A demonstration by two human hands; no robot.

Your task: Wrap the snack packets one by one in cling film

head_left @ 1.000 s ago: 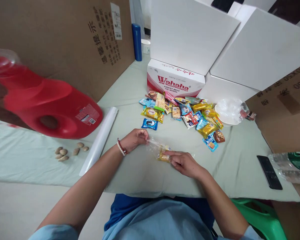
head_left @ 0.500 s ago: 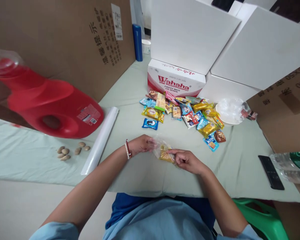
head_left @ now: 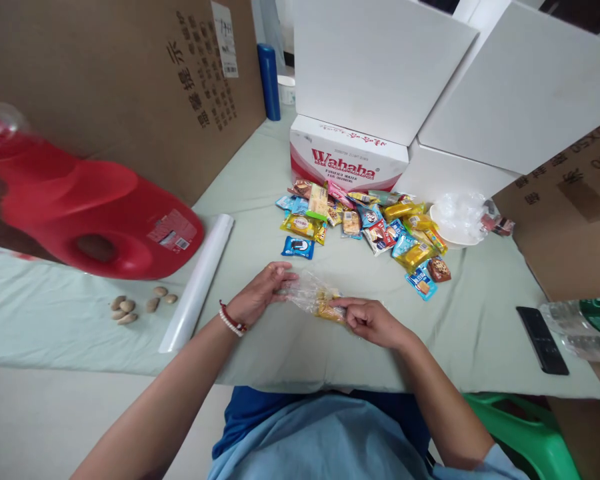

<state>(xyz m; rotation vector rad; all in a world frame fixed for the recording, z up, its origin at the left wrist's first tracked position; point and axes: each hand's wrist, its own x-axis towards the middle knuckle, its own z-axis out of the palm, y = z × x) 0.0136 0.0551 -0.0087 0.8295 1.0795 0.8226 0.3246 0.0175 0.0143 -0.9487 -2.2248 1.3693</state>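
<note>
A clear plastic bag (head_left: 304, 295) lies on the table before me, with a yellow-wrapped snack (head_left: 326, 308) inside it. At the bag's left end, my left hand (head_left: 264, 291) pinches the loose film. My right hand (head_left: 375, 323) is at the other end, its index finger stretched over the yellow snack and its other fingers curled against the bag. Just beyond my hands lies a blue snack packet (head_left: 298, 247). Behind it spreads a heap of small wrapped snacks (head_left: 377, 237) in several colours.
A red jug (head_left: 100, 207) and a white roll (head_left: 197, 283) stand and lie at left, near several brown stones (head_left: 125, 308). Behind the snacks is a Wahaha carton (head_left: 350, 157). To the right are a white bowl (head_left: 453, 235), a black phone-like device (head_left: 543, 340) and plastic bottles (head_left: 575, 319).
My left hand has moved left, drawing the bag's film out longer. My right hand stays nearly in place on the snack, shifted slightly left in view.
</note>
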